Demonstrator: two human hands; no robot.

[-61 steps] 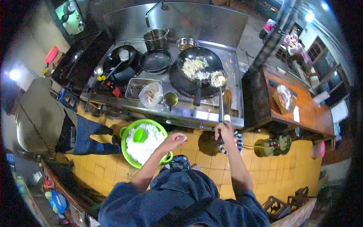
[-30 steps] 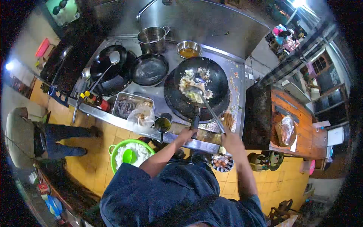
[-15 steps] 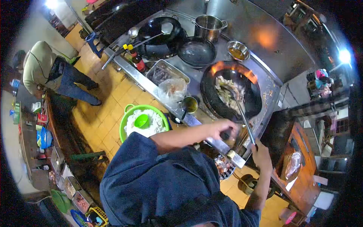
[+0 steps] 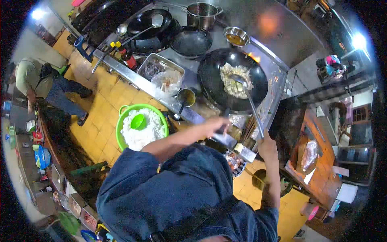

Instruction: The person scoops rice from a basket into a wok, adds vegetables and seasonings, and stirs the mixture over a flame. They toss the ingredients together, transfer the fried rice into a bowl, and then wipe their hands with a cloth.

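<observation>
My right hand is closed around the long handle of a metal ladle. The ladle's bowl rests in pale, chopped food in the black wok. Blurred at the wok's near side, my left hand is closed round what looks like the wok's short dark handle; its fingertips are partly hidden. A small orange flame shows at the wok's far rim. Left of the wok stands a small pan of brownish liquid.
A green basin of white rice with a green bowl stands left. Along the stove are a metal tray, a flat black pan, a steel pot and a bowl of orange liquid. Another person bends at far left.
The view has shifted, moving the stove items up and left. Flames at the wok's rim have shrunk. The food is gathered in a rounder heap, with the ladle's bowl now more visible.
</observation>
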